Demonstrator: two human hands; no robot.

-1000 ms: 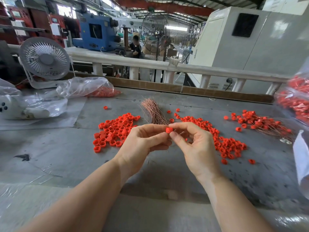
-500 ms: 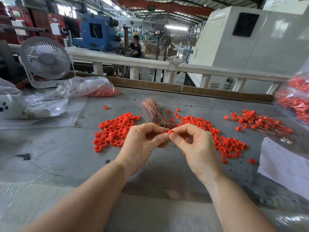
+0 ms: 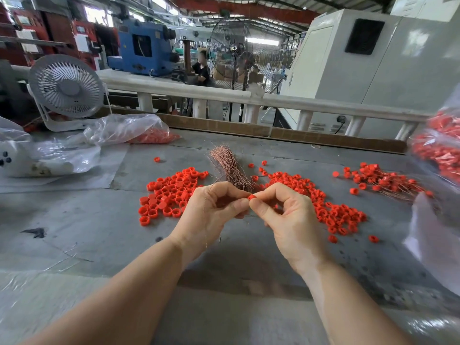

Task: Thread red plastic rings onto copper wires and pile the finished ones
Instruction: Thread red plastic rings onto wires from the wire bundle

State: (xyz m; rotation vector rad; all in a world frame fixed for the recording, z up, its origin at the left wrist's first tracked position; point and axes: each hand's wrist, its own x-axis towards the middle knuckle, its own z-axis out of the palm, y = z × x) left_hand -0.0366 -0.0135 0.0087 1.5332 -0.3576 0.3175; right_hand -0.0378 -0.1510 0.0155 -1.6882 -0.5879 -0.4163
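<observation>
1. Both bare hands met above the grey tabletop [image 3: 74,220], just in front of the person's chest
2. The left hand [image 3: 211,215] and the right hand [image 3: 288,220] pinched a single red ring [image 3: 251,196] between thumb and forefinger tips; the fingers [image 3: 261,210] of the right hand closed on it from the right, those of the left from the left
3. A thin copper wire [image 3: 206,220] trailed down across the back of the left hand, too fine to tell from where I stood whether its end had entered the ring
4. Behind the hands lay a bundle of bare copper wires [image 3: 230,168], fanned at its far end
5. Loose red rings lay in two heaps on the tabletop: one heap [image 3: 171,192] to the left of the bundle, another [image 3: 323,202] stretching to the right and toward the person
6. Farther right, well apart from the hands, sat the pile of finished wires [image 3: 383,181], rings threaded on them
7. A clear bag of red rings [image 3: 443,150] hung blurred at the right edge, and another plastic bag [image 3: 129,130] holding red pieces lay at the far left, near a small white fan [image 3: 66,87]
</observation>
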